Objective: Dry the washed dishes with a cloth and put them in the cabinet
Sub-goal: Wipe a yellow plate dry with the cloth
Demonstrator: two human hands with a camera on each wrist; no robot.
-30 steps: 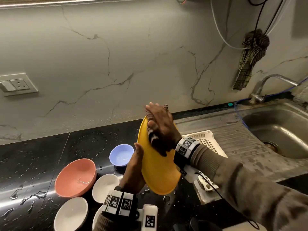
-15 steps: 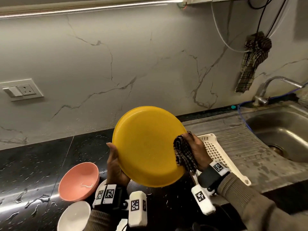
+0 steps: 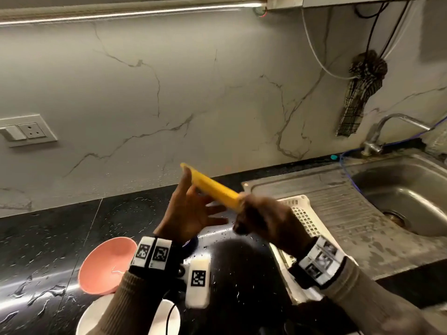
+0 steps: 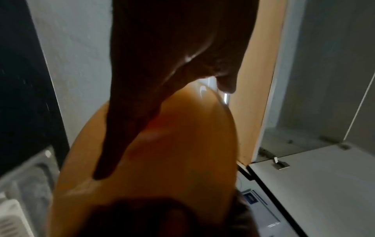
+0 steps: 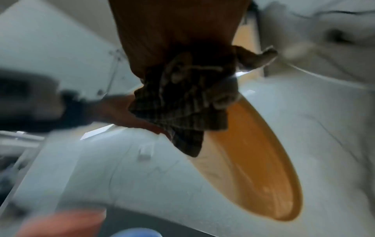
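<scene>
The person is holding a yellow plate (image 3: 212, 188) up in the air above the black worktop (image 3: 48, 238), turned so that from the head view only its rim is showing, slanting down from left to right. The left hand (image 3: 191, 211) is spreading straight fingers against one face of the plate, the thumb reaching up at the plate's upper edge; in the left wrist view a long finger is lying flat across the plate (image 4: 162, 160). The right hand (image 3: 268, 221) is clutching a bunched checked cloth (image 5: 182, 109) and pressing it against the plate's lower right edge; the right wrist view is showing the cloth draped over the rim of the plate (image 5: 253, 168).

Below the hands, a pink bowl (image 3: 106, 267) is sitting on the wet worktop, with a white bowl (image 3: 92, 320) just in front of it at the bottom of the head view. A white plastic basket (image 3: 304, 213) is lying on the drainboard behind the right hand, beside the steel sink (image 3: 399, 189). Another checked cloth (image 3: 360, 93) is hanging on the marble wall above the tap (image 3: 384, 131).
</scene>
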